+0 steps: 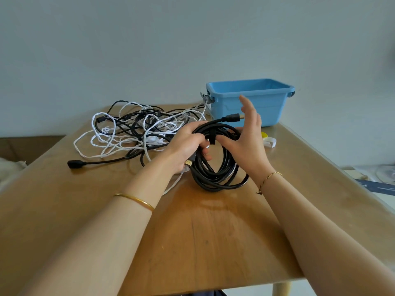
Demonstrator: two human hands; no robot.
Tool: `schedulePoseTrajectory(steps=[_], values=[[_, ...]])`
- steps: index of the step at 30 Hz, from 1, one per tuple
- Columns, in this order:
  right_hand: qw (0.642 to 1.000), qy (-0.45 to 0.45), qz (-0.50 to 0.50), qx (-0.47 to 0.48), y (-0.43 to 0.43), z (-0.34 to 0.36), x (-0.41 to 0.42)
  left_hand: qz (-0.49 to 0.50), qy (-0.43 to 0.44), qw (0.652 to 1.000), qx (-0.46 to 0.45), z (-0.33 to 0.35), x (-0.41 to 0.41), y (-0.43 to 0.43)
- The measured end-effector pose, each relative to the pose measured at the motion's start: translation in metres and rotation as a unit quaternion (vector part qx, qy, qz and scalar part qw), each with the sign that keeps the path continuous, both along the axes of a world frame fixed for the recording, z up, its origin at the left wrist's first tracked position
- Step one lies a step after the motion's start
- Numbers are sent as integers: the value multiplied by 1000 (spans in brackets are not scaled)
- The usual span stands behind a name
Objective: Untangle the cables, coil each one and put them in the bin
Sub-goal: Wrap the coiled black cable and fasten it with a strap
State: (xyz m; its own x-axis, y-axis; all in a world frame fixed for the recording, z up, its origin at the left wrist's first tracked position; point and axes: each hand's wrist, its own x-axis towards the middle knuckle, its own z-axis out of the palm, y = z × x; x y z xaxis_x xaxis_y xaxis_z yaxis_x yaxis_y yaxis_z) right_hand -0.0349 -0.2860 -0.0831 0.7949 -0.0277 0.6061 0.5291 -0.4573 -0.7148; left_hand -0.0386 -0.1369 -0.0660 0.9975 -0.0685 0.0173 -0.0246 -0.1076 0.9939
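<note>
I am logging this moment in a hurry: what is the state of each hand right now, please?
Left hand: closed, fingers curled round the coiled black cable.
Right hand: open, fingers straight, thumb against the same coil.

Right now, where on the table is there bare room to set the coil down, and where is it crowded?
Bare: the near table, in front of the coiled black cable that the left hand grips; also the near left corner, this side of the black plug. Crowded: the cable tangle at the back left, reaching the blue bin.
</note>
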Motion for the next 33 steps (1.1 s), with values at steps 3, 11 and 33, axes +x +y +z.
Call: schedulePoseTrajectory(steps=[3,11,33], values=[[998,6,8,-56,2,1,-2,7,-24,999,24,1,0,1],[997,21,-1,-77,7,-1,1,12,-54,998,-8,-1,0,1],[959,-155,-111,-209,15,-2,0,62,-86,994,13,4,-2,-6]])
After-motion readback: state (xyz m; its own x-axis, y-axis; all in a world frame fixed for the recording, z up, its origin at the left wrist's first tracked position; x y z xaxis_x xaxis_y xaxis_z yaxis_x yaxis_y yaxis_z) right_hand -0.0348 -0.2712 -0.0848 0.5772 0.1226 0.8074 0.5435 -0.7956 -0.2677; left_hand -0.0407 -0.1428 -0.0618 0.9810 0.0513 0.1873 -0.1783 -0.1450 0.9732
